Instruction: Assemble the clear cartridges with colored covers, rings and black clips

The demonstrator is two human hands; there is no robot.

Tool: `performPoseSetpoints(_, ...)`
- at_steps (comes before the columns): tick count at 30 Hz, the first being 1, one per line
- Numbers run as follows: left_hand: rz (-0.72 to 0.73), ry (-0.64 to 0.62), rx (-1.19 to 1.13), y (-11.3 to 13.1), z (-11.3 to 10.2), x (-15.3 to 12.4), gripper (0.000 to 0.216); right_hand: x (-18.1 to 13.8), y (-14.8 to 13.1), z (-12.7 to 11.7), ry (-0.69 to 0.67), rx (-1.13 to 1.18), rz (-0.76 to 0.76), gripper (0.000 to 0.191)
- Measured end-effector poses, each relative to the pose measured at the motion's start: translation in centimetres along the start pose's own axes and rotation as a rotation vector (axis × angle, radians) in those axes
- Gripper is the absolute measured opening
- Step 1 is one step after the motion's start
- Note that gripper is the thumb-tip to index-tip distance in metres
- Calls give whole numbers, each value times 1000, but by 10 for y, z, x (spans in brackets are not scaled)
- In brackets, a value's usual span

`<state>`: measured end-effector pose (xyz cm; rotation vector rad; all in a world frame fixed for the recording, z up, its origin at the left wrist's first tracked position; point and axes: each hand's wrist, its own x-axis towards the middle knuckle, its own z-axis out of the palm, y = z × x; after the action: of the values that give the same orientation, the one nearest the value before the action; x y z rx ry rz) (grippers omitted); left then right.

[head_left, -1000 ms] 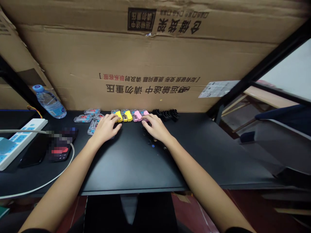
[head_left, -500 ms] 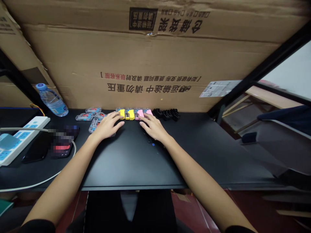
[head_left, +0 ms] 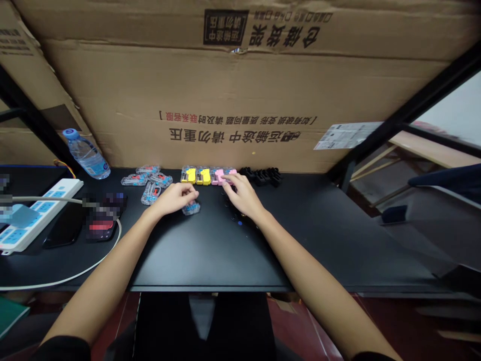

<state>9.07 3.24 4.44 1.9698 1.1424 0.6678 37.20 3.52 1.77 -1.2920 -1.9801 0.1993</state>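
My left hand (head_left: 176, 197) is curled, its fingers drawn in around a clear plastic piece with blue parts (head_left: 192, 208) that shows below the fingertips; how the fingers meet it is partly hidden. Fingers outstretched, my right hand (head_left: 242, 194) rests its fingertips at a pink toy-like piece (head_left: 219, 177). That piece stands in a row against the cardboard, beside a yellow piece (head_left: 204, 176) and another yellow piece (head_left: 191, 175), all with clear plastic parts behind. Small dark bits and a blue dot (head_left: 240, 223) lie under and beside my right hand.
Several clear plastic pieces (head_left: 151, 193) lie left of my left hand. Black parts (head_left: 267, 176) sit right of the row. Farther left are a water bottle (head_left: 88, 156), a white power strip (head_left: 41, 216), a cable and a phone (head_left: 64, 233). Cardboard (head_left: 240, 90) walls the back.
My left hand has drawn back from the yellow pieces and curled, and the clear piece now shows below its fingers. My right hand stays at the pink pieces. The view has shifted slightly.
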Motion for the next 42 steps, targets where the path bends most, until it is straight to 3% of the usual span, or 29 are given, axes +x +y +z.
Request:
performPoseSetpoints(4, 103, -75, -252, 6, 11, 1, 30, 1, -7, -1, -3, 43, -41, 29)
performPoseSetpoints(9, 316, 69, 4, 10, 10, -2, 24, 0, -17, 0, -14, 82, -47, 28)
performPoseSetpoints(13, 434, -20, 130, 9, 18, -5, 24, 1, -16, 1, 11, 86, -26, 27)
performPoseSetpoints(17, 414, -96, 241, 8, 20, -6, 22, 9, 9, -14, 153, -15, 51, 28)
performPoseSetpoints(20, 347, -23, 317, 9, 14, -5, 23, 13, 45, -34, 248, -139, 164, 30)
performPoseSetpoints(24, 277, 68, 405, 10, 7, -4, 27, 10, 82, -46, 236, -263, 253, 36)
performPoseSetpoints(33, 248, 131, 467, 7, 7, -5, 40, 7, 88, -31, 183, -291, 230, 32)
performPoseSetpoints(37, 242, 137, 458, 6, 7, -4, 39, 6, 103, -42, 365, -319, 347, 46)
performPoseSetpoints(42, 236, 126, 459, 7, 7, -5, 38, 2, 122, -49, 258, -282, 490, 50)
